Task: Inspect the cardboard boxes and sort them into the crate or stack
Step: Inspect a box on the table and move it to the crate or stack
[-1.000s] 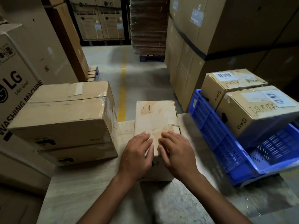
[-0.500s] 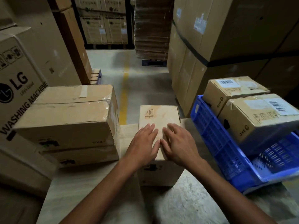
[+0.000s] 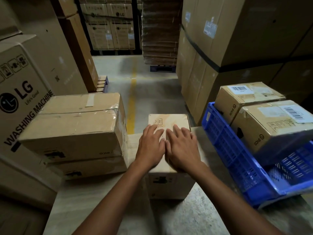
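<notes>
A small cardboard box (image 3: pixel 169 184) stands upright in the middle of the table (image 3: pixel 105 209). My left hand (image 3: pixel 150 148) and my right hand (image 3: pixel 183 150) lie flat side by side on its top, fingers straight and pointing away from me. To the left, two taped cardboard boxes form a stack (image 3: pixel 76 129). On the right a blue plastic crate (image 3: pixel 237 167) holds two cardboard boxes with barcode labels, the nearer one (image 3: pixel 277 129) tilted over the crate's inside, the farther one (image 3: pixel 245 97) behind it.
A large LG washing machine carton (image 3: pixel 18 102) stands at the table's left. Tall strapped cartons (image 3: pixel 237 39) rise behind the crate. A floor aisle with a yellow line (image 3: pixel 133 99) runs away from the table toward pallets of cartons.
Both hands have slid forward along the top of the small box, from its near edge toward its middle. The view has tilted up slightly.
</notes>
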Demonstrator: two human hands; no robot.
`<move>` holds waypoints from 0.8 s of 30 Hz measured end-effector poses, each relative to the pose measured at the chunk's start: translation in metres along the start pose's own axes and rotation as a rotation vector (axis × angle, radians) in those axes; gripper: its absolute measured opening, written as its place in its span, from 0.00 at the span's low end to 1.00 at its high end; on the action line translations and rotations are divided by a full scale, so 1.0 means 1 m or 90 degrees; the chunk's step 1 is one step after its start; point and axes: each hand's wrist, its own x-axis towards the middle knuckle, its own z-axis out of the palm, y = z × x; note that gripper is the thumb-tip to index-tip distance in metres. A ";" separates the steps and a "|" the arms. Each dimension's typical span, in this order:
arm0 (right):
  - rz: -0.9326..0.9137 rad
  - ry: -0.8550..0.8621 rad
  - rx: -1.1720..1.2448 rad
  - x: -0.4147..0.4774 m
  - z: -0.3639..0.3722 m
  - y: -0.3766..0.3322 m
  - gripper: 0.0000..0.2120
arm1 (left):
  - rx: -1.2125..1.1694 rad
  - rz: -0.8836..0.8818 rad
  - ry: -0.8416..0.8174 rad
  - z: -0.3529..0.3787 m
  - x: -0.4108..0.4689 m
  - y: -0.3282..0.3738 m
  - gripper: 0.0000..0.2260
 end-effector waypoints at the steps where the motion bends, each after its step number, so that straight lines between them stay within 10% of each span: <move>1: 0.001 0.005 0.001 0.002 0.000 0.000 0.24 | -0.010 0.008 0.011 0.000 0.002 -0.002 0.18; 14: 0.189 0.033 0.203 -0.021 -0.032 0.065 0.31 | -0.561 -0.162 0.020 0.041 0.014 0.063 0.20; 18: 0.250 0.008 0.281 -0.038 -0.045 0.088 0.44 | -0.462 -0.132 -0.048 0.078 0.005 0.088 0.24; 24: 0.243 -0.036 0.343 -0.067 -0.047 0.137 0.38 | -0.222 -0.295 -0.114 0.142 -0.021 0.010 0.29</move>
